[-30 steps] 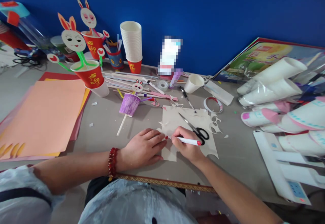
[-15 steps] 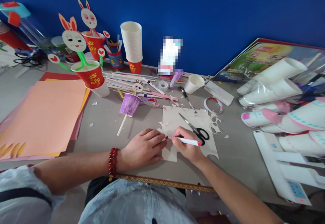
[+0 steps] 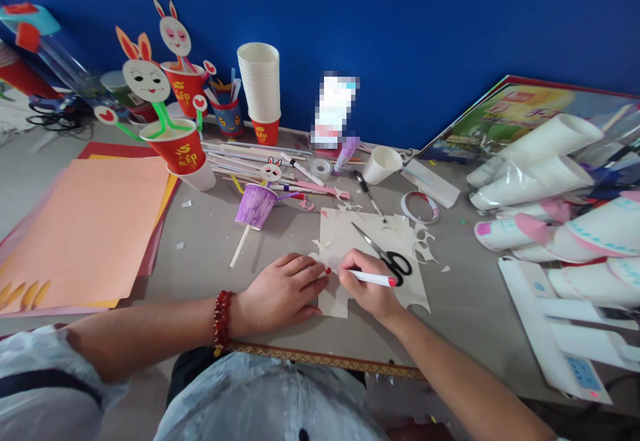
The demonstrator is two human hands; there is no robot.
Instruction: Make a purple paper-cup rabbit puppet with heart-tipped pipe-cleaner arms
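Observation:
My right hand (image 3: 364, 285) is closed around a white pen with a red cap (image 3: 371, 278), its tip down on a cream sheet of cut paper (image 3: 345, 234). My left hand (image 3: 281, 291) lies flat with fingers stretched, pressing the paper's left edge beside the pen tip; a red bead bracelet (image 3: 221, 321) is on that wrist. Black-handled scissors (image 3: 385, 253) rest on the paper just behind my right hand.
A purple cup on a stick (image 3: 254, 209) lies behind my left hand. Orange paper sheets (image 3: 85, 227) lie left. Rabbit-faced red cups (image 3: 175, 144), a white cup stack (image 3: 261, 87), tape rolls (image 3: 420, 206) and straws line the back. Rolled white cups (image 3: 540, 161) fill the right.

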